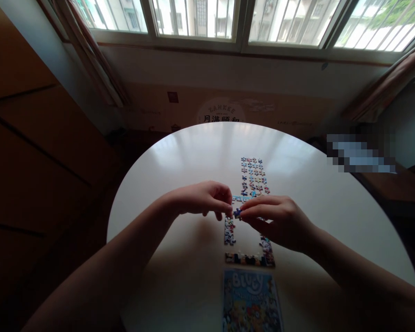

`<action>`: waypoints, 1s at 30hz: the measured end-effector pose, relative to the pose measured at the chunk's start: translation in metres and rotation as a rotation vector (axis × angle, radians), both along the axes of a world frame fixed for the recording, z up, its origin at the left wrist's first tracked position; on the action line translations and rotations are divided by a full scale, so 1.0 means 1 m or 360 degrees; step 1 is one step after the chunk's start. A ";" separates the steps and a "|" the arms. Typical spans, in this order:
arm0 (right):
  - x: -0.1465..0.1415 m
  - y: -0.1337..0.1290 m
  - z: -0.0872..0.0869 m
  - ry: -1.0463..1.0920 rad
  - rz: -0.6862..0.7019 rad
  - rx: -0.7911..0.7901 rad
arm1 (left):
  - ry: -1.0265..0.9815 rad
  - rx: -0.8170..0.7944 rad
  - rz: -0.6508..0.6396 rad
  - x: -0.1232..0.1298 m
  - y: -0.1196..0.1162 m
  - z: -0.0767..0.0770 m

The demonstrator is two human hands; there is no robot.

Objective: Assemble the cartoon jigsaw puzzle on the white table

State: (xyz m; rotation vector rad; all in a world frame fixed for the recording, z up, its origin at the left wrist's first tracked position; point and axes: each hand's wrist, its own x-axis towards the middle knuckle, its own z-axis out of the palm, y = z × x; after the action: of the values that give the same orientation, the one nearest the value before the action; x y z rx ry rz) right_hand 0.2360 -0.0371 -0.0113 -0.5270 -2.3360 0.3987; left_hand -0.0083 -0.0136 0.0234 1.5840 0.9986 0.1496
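Over the white round table, my right hand (276,219) pinches a small dark blue puzzle piece (237,213) between thumb and fingers. My left hand (216,200) is bent beside it, thumb and fingertips close to the piece's left side; whether those fingers grip anything is hidden. Beneath the hands lies a partly joined puzzle frame, with a left edge (229,230), a right edge (267,249) and a bottom strip (250,259). Part of its light blue top edge (240,198) shows between the hands. Loose puzzle pieces (251,170) lie in rows beyond the frame.
A Bluey picture box or sheet (252,299) lies at the near side of the table (180,286). Behind the table stands a large printed carton (152,103) under the windows. A brown cabinet (31,152) is on the left, and a blurred patch is at the right.
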 end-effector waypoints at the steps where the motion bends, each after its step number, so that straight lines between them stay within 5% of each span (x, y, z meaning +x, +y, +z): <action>1: -0.001 -0.002 0.000 -0.0047 0.0073 -0.0078 | 0.0147 0.0074 -0.0092 -0.005 0.002 0.001; 5: -0.006 -0.014 -0.001 -0.0271 0.0260 -0.0299 | 0.0597 0.0472 -0.0352 -0.014 0.003 0.003; 14: -0.013 -0.028 -0.002 -0.0570 0.0249 -0.0352 | 0.0722 0.0532 -0.0619 0.003 -0.015 0.004; 30: -0.016 -0.031 0.001 -0.0637 0.0205 -0.0259 | 0.0823 0.0778 -0.0566 0.017 -0.023 -0.002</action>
State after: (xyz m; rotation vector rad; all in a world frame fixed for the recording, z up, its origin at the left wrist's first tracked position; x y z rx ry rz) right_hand 0.2204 -0.0683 -0.0101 -0.5773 -2.7479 0.5931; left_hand 0.0083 -0.0365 0.0213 2.2955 1.0991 -0.2995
